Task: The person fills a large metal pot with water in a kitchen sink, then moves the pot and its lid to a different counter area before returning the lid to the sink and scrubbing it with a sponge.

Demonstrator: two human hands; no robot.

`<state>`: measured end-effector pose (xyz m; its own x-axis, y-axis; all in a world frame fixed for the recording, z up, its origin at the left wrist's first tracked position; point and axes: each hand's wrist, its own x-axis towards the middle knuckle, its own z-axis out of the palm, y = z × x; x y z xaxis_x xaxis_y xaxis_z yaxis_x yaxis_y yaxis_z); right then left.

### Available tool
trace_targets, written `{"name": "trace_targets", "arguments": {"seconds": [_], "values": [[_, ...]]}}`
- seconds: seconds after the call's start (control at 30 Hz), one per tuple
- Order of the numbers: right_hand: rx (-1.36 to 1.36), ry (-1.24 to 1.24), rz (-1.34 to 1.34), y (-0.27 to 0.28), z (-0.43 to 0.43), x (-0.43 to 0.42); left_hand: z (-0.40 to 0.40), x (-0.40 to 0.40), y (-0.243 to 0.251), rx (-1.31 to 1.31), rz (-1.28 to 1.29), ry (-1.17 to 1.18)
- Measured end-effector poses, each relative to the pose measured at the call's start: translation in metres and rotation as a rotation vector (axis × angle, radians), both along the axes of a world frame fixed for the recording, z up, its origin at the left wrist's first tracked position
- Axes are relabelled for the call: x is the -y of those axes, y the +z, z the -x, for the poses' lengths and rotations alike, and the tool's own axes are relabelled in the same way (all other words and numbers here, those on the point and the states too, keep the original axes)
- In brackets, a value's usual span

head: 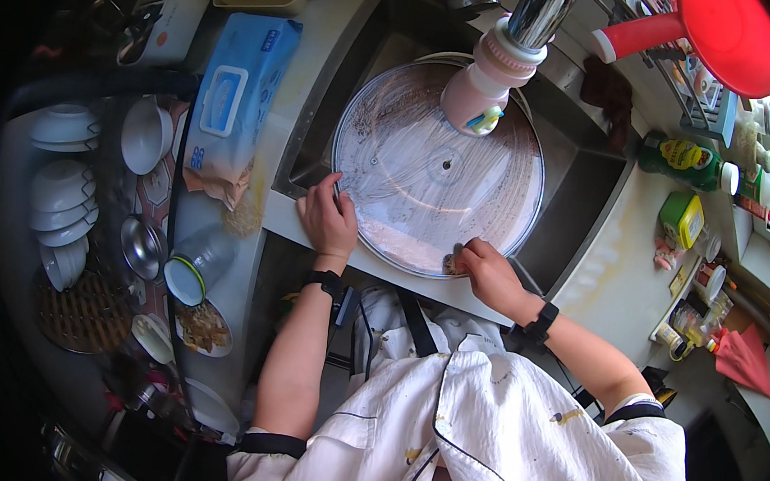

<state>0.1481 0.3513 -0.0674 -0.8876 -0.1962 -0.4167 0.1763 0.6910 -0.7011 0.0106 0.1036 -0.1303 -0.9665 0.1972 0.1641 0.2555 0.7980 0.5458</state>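
A large round metal lid [423,189] with a small hole in its middle lies across a steel sink [586,182]. Brown residue and streaky, whitish wet film cover its surface. With my left hand [328,217] I grip the lid's left front rim. Pinched in my right hand [488,265] is a small scouring pad [452,261], pressed on the lid close to its front edge. Above the lid's far part hangs a pink and white faucet head [482,85], hiding some of the surface behind it.
A blue pack of wipes [241,100], a glass jar [201,263] and a plate of food scraps [205,328] sit on the left counter. Stacked white bowls [63,188] stand farther left. A green bottle [683,161] lies right of the sink, below a red ladle-like vessel [730,40].
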Motion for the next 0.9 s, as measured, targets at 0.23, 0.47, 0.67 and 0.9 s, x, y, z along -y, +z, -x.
{"name": "trace_targets", "arguments": {"seconds": [0.23, 0.47, 0.67, 0.9], "values": [[-0.335, 0.131, -0.545, -0.086, 0.107, -0.167, 0.002, -0.003, 0.0, -0.032, -0.005, -0.013], [-0.197, 0.16, -0.625, -0.073, 0.105, -0.146, 0.001, 0.0, 0.0, 0.025, -0.035, 0.002], [0.051, 0.044, -0.241, -0.003, -0.005, -0.045, -0.003, 0.004, -0.001, 0.013, -0.044, 0.023], [-0.272, -0.214, 0.219, -0.023, 0.087, 0.119, 0.002, -0.003, -0.001, 0.037, 0.024, 0.014]]}}
